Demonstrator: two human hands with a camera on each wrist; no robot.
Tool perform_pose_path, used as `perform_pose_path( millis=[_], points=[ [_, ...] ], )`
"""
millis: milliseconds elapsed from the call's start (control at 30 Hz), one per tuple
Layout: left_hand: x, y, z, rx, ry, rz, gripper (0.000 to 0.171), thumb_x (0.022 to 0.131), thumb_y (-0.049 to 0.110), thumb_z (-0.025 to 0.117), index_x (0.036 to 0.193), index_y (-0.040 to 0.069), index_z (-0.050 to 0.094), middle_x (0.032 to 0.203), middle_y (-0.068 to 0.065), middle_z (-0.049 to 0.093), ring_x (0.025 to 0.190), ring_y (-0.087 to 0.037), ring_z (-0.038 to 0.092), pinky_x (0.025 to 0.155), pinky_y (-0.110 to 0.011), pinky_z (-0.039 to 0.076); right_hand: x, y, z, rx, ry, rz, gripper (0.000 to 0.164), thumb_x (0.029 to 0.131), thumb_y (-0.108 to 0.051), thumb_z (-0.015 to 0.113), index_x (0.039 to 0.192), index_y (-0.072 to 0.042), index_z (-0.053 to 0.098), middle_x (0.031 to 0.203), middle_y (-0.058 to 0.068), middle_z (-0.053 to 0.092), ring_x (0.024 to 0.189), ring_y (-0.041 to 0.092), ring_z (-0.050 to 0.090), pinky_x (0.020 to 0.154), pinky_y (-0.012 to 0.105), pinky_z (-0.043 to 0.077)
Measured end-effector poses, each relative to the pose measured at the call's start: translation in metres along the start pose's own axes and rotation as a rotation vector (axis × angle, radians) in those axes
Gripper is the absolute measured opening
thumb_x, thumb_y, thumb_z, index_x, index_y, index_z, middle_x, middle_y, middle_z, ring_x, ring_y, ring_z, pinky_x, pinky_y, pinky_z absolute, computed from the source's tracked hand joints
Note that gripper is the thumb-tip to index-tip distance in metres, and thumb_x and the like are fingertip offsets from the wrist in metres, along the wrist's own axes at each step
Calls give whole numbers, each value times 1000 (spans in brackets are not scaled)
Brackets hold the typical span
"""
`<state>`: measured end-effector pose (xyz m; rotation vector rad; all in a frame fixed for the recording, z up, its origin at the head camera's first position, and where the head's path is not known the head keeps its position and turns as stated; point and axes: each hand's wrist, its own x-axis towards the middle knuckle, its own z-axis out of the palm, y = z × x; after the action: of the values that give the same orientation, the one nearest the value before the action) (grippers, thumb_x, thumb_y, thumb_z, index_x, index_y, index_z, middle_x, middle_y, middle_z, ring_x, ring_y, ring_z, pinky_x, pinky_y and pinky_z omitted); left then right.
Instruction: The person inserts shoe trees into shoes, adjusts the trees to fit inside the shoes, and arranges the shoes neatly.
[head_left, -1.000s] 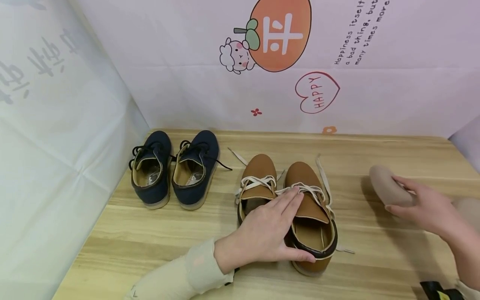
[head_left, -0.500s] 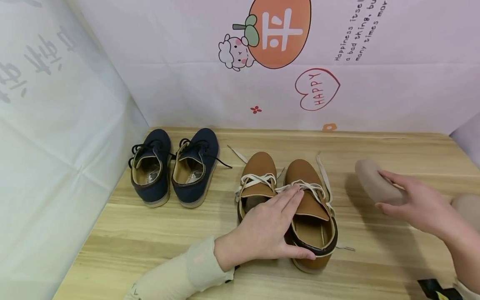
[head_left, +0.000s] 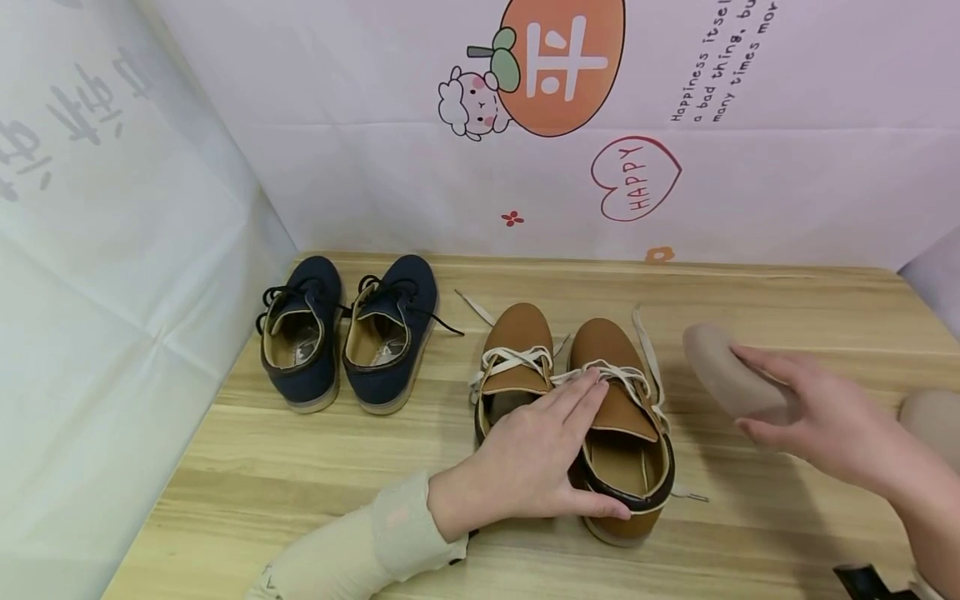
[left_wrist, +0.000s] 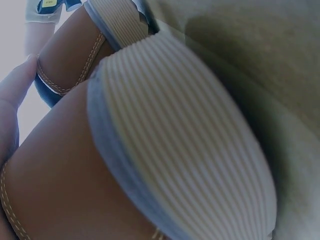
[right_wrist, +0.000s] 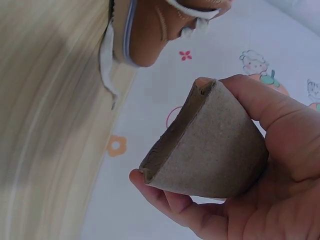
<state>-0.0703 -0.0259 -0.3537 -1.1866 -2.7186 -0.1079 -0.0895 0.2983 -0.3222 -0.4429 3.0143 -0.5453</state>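
Note:
Two brown lace-up shoes, a left one (head_left: 517,333) and a right one (head_left: 600,342), stand side by side with white laces loose. Across the right shoe lies my left hand (head_left: 517,467), fairly straight fingers on its lacing and the thumb at its heel collar. That hand hides much of the left shoe, where a dull brown shape shows in the opening. To the right, my right hand (head_left: 840,417) grips a beige moulded shoe insert (head_left: 731,375) between thumb and fingers. The right wrist view shows this insert (right_wrist: 215,145) as hollow, with an open edge.
A second beige insert (head_left: 930,421) lies at the right edge, partly behind the right forearm. Two navy shoes (head_left: 393,342) with black laces stand at the left on the wooden tabletop (head_left: 247,500). A printed white cloth (head_left: 360,183) rises behind the table.
My right hand has moved left with the shoe insert, closer to the right brown shoe. The left hand and the shoes have stayed in place.

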Motion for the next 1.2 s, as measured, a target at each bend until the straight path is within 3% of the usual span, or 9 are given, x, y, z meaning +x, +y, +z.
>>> perform_pose_path(
  millis=[167, 433, 733, 1000, 1100, 1200],
  points=[
    [0, 0, 0, 2, 7, 5, 121, 73, 91, 49, 156, 5, 29, 163, -11, 30, 149, -19, 34, 108, -23, 44, -5, -7, 1, -11, -7, 3, 85, 77, -27, 86, 148, -4, 46, 134, 30, 52, 101, 42, 61, 67, 32, 47],
    [0, -1, 1, 3, 18, 12, 121, 73, 90, 50, 156, 4, 31, 162, -12, 31, 148, -20, 34, 109, -24, 43, -12, -17, -1, -8, 16, -48, 87, 75, -31, 88, 150, -17, 46, 137, 20, 55, 106, 33, 60, 70, 6, 36],
    [0, -2, 1, -25, 26, 15, 120, 73, 89, 52, 156, 4, 31, 162, -12, 31, 149, -20, 33, 111, -24, 41, -19, -35, -6, -86, 18, -79, 88, 71, -38, 89, 148, -26, 48, 131, 11, 60, 101, 25, 64, 67, 25, 47],
    [1, -2, 1, -36, 19, 16, 120, 73, 89, 52, 155, 4, 31, 163, -12, 30, 149, -20, 33, 111, -24, 41, -26, -44, -5, -125, 21, -147, 95, 65, -35, 93, 148, -28, 48, 127, 7, 62, 95, 20, 65, 65, 26, 49],
    [1, -2, 1, -34, 19, 18, 119, 73, 89, 52, 155, 5, 32, 162, -12, 31, 149, -20, 34, 111, -24, 41, -29, -45, -3, -141, 56, -204, 98, 60, -32, 95, 147, -30, 49, 126, 2, 63, 97, 19, 65, 70, 16, 47],
    [1, -2, 1, -34, 20, 18, 119, 73, 89, 52, 155, 5, 33, 162, -11, 32, 148, -20, 35, 111, -24, 41, -33, -48, -2, -158, 63, -237, 100, 58, -33, 95, 146, -31, 49, 128, 0, 62, 101, 20, 65, 73, 14, 46]
  ],
)
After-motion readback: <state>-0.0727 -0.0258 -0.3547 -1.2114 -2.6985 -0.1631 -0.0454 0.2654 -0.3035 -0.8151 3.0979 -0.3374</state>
